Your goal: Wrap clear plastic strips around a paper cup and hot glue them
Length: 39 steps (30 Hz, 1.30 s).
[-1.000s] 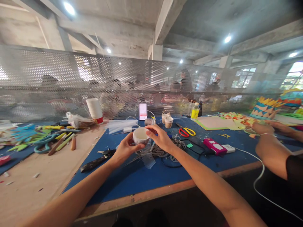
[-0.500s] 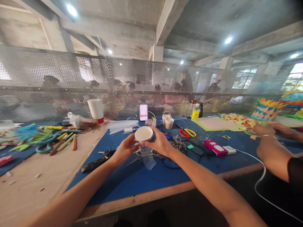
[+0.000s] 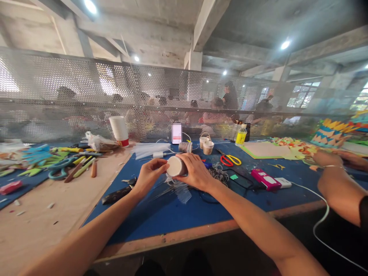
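A short white paper cup [image 3: 175,166] is tilted in front of me above the blue mat, its pale round end facing left and towards me. My right hand [image 3: 195,171] wraps round its right side, thumb beneath and fingers over the top. At the left rim, my left hand [image 3: 152,174] pinches the edge between thumb and fingers; the fingertips are partly hidden. Under the hands lie clear plastic strips [image 3: 182,191] and a tangle of grey cord [image 3: 220,174]. Left of them rests a dark-handled cutting tool [image 3: 117,194].
Behind stand a phone [image 3: 176,133], a spool [image 3: 185,147], small handled cups [image 3: 207,145], a stack of paper cups [image 3: 119,130] and a yellow-labelled bottle [image 3: 240,136]. Red-and-yellow scissors [image 3: 230,159] and a magenta box [image 3: 265,179] lie right. A co-worker's arm [image 3: 340,188] reaches in there.
The cup has been tipped from nearly level so its round end turns left and towards me. My left fingers have shifted up to its left rim. The view has shifted slightly.
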Available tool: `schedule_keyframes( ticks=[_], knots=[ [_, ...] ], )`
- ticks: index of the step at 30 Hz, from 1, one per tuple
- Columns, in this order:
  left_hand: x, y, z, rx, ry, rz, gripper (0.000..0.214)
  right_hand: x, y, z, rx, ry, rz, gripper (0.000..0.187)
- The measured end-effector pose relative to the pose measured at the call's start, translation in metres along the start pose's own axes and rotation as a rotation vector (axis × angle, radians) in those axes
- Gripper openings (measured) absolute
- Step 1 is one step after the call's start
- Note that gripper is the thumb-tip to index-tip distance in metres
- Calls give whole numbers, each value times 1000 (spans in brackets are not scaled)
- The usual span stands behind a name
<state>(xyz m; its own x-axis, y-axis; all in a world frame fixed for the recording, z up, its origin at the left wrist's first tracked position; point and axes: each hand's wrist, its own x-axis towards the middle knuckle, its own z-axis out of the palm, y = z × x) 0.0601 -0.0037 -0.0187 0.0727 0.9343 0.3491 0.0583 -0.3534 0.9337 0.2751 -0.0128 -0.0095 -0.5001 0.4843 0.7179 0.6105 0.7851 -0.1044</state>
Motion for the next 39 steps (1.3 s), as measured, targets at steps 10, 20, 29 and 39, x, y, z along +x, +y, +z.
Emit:
schedule_keyframes(
  ticks=[10, 20, 29, 39],
  knots=[
    [-1, -3, -2, 192, 4, 96, 23, -2, 1, 4, -53, -37, -119, 72],
    [0, -2, 0, 325, 35, 112, 19, -1, -3, 2, -84, -78, -146, 74],
    [0, -6, 1, 292, 47, 116, 20, -1, -8, 2, -72, -105, -151, 74],
    [-3, 3, 2, -2, -85, 3, 37, -1, -6, 2, -124, 6, -40, 77]
  ],
)
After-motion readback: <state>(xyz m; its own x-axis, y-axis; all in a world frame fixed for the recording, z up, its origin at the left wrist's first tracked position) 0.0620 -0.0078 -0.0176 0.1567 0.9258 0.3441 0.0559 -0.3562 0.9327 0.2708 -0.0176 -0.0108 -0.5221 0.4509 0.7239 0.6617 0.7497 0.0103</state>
